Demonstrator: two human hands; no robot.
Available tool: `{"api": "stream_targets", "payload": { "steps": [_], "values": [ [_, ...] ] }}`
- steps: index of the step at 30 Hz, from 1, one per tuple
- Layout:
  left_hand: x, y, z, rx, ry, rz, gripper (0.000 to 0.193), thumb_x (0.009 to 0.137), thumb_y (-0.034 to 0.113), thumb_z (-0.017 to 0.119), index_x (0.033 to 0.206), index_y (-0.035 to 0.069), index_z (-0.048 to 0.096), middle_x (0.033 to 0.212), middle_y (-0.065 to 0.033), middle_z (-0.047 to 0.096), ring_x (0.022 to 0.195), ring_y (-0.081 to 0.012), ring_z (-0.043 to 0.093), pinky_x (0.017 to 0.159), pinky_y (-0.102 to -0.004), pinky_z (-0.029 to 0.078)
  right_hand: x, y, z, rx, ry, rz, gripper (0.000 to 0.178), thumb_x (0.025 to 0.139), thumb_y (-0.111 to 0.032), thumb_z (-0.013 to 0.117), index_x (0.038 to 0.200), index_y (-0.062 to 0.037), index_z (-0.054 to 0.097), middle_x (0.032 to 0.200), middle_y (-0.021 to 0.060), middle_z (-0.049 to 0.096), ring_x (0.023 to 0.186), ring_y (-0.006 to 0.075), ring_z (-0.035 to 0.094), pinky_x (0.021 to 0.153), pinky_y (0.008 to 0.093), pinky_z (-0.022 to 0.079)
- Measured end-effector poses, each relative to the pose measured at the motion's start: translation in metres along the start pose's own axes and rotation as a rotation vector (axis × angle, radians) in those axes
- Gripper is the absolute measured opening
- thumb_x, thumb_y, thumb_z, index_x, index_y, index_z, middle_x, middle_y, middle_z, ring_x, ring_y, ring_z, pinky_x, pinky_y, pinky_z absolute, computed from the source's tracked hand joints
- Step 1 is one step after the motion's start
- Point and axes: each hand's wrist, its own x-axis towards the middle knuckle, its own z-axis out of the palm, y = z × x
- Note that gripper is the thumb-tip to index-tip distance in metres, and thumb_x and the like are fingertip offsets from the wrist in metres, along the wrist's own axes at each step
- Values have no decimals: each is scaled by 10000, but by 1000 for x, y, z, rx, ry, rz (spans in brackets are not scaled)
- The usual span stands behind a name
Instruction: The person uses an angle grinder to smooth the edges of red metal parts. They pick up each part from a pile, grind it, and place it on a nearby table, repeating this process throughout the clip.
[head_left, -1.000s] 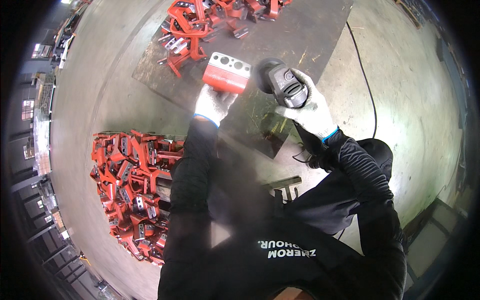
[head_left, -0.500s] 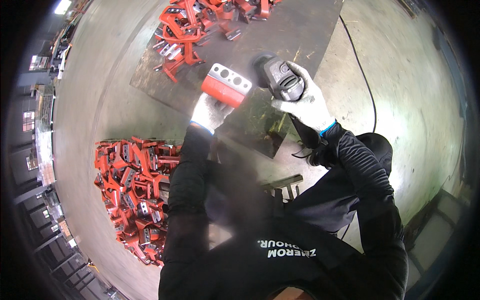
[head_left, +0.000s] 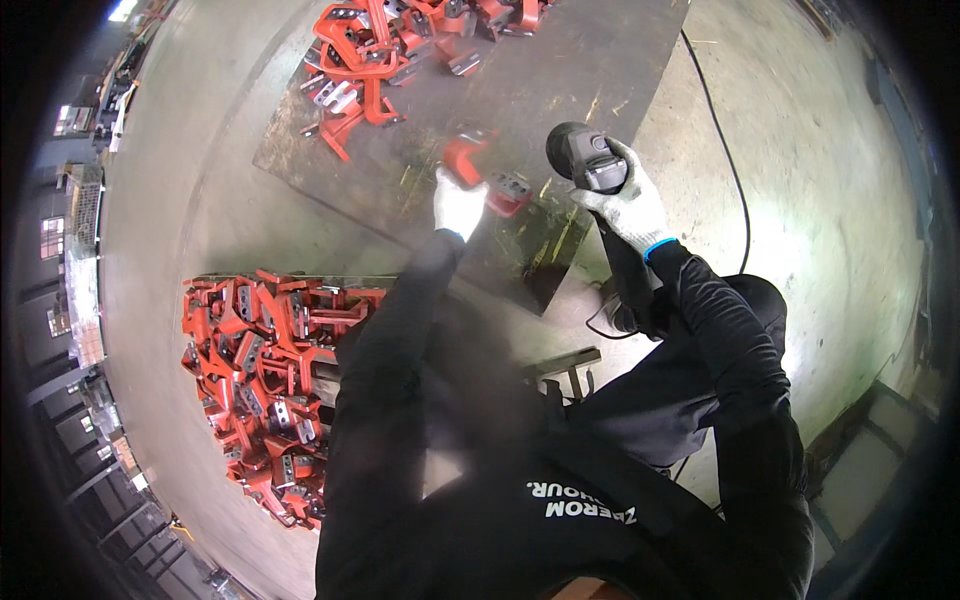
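My left hand (head_left: 460, 206), in a white work glove, is closed on a red metal bracket (head_left: 463, 162), blurred by motion. A grey plate with holes shows at the bracket's right end. In the same kind of glove, my right hand (head_left: 634, 206) is wrapped around a dark angle grinder (head_left: 604, 174). Its round disc (head_left: 570, 150) faces left, a short way from the bracket and apart from it. Both hands are over the dark worktable (head_left: 560, 80). The fingers under the bracket are partly hidden.
Several red brackets (head_left: 360, 60) lie heaped at the table's far left. A larger heap of red brackets (head_left: 255, 370) is at my left, beside my arm. A black cable (head_left: 725, 150) runs across the floor at right. My knee (head_left: 755, 300) is below the right forearm.
The bracket in my left hand has turned, so its holed plate now points right. My left hand has shifted right. My right hand has drawn the grinder slightly right, widening the gap.
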Motion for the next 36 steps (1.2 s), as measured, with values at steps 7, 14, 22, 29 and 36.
{"api": "stream_targets", "payload": {
  "steps": [7,14,22,29,36],
  "values": [
    [-17,-41,3,367,-104,41,735,843,209,809,1408,-45,412,1230,-278,655,1169,-398,658,981,-411,524,36,22,24,-490,-121,14,981,687,-456,899,1501,-136,456,1301,242,664,1221,377,649,1059,416,510],
    [-9,18,-62,644,-273,90,644,825,283,831,1308,-27,539,1181,-255,691,1111,-418,674,943,-462,537,97,28,84,-646,-432,-18,933,704,-438,822,1468,-46,458,1182,283,697,1135,421,672,986,437,537],
    [1,20,-61,521,-252,328,470,768,135,864,1158,-4,642,1019,-209,729,946,-352,717,829,-406,555,132,36,133,-658,-510,-10,597,892,-338,654,1418,-76,545,1280,265,664,1206,396,641,1007,424,521],
    [2,19,-60,568,-221,382,426,749,139,869,1094,13,654,972,-210,727,940,-390,708,811,-435,550,137,76,131,-547,-298,183,800,763,-449,813,1406,-41,568,1250,170,709,1165,270,680,1001,343,523],
    [-2,18,-61,559,-194,362,428,763,157,853,1108,4,651,987,-216,730,944,-392,711,836,-434,553,105,82,116,-429,-295,68,757,766,-330,854,1397,-38,556,1226,151,701,1113,231,677,985,341,536]
  ]
}}
